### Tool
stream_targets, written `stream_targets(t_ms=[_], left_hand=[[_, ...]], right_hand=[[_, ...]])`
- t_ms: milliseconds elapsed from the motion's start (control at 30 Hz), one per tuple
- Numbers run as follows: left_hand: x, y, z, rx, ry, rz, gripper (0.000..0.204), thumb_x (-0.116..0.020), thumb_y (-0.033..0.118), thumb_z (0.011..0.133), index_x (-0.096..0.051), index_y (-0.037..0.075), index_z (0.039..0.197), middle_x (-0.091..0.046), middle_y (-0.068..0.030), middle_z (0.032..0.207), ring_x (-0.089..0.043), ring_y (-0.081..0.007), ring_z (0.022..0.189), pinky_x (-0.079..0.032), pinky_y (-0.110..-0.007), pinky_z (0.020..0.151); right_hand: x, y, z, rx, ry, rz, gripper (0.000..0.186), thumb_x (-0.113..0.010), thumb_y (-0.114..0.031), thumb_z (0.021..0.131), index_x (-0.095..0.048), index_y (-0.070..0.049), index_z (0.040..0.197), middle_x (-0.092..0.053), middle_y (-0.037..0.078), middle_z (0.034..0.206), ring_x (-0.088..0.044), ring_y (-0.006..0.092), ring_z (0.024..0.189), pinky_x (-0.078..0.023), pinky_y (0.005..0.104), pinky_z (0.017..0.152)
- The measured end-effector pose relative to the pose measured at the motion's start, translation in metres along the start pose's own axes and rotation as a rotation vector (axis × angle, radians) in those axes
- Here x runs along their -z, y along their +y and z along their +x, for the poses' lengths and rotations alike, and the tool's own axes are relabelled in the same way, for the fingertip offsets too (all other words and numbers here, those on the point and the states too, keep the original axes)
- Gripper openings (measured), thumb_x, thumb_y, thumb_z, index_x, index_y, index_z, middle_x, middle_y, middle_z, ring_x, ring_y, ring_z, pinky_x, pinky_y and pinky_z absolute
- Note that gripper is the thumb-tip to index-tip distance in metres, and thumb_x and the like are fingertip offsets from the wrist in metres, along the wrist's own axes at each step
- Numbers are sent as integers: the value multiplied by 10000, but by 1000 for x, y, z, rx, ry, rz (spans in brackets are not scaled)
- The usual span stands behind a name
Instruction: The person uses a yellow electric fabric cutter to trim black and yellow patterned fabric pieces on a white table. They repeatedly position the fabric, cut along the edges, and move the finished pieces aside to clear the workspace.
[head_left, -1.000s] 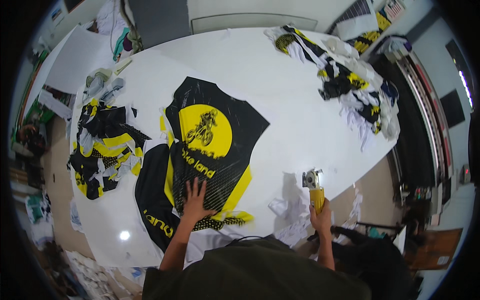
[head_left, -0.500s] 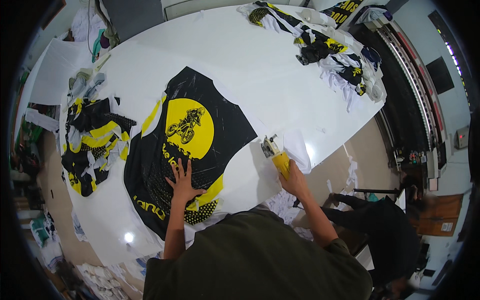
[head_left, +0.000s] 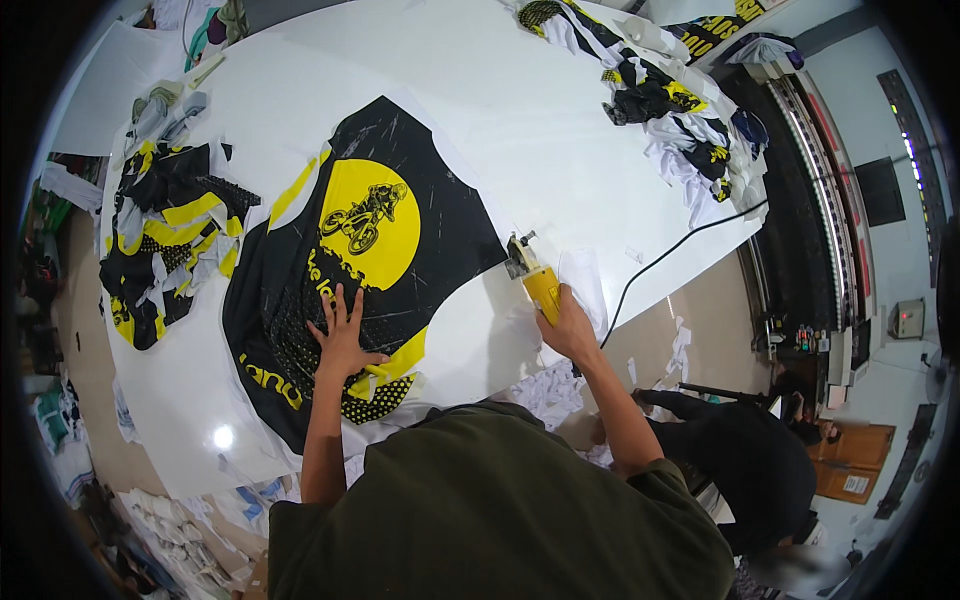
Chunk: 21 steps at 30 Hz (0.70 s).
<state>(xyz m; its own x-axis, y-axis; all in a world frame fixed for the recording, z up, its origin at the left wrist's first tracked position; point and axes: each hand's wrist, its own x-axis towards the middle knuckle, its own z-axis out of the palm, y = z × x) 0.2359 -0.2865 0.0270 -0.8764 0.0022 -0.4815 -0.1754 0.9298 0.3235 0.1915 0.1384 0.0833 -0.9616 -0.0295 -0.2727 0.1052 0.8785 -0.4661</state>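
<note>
The left hand [head_left: 347, 345] lies flat, fingers spread wide, on the black and yellow cloth [head_left: 395, 255] left of the middle of the white tabletop [head_left: 550, 130], and a soft, even push there should stop wrinkles. The right hand [head_left: 572, 328] has its fingers wrapped around the yellow cutter [head_left: 541, 290], whose metal head is right by the cloth's side corner, so it seems wise to go slowly and stay far from the other hand. Farther off, the black cord [head_left: 700, 229] is best left out of the way.
</note>
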Motion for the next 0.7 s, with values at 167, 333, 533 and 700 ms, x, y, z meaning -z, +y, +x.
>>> stream_targets(t_ms=[167,333,533,700], left_hand=[[-2,-1,1,-2,21,-20,1521,-997,479,468,-103,287,1684,83,-90,1757,89,-399,1604,-68,-836,1146],[2,1,1,13,5,-35,1521,-1000,461,454,-121,284,1682,71,-88,1759,80,-394,1606,-59,-833,1149],[4,2,0,13,15,-45,1507,-998,450,456,-137,282,1681,54,-95,1759,66,-389,1609,-62,-826,1152],[3,1,-1,17,10,-52,1497,-996,446,462,-141,287,1681,51,-94,1760,58,-386,1610,-66,-822,1156]], right_hand=[[-3,-4,19,51,27,-28,570,-664,-283,930,-401,58,1305,-646,362,1082,-666,531,951,-542,568,800],[2,-17,41,75,19,-34,534,-662,-275,935,-401,45,1274,-647,360,1064,-669,532,925,-548,568,781],[3,-28,72,112,27,-37,533,-692,-284,922,-406,48,1226,-667,388,999,-663,559,916,-544,585,793],[-2,-35,105,157,44,-62,525,-699,-274,917,-411,56,1207,-668,392,994,-666,561,910,-552,586,785]])
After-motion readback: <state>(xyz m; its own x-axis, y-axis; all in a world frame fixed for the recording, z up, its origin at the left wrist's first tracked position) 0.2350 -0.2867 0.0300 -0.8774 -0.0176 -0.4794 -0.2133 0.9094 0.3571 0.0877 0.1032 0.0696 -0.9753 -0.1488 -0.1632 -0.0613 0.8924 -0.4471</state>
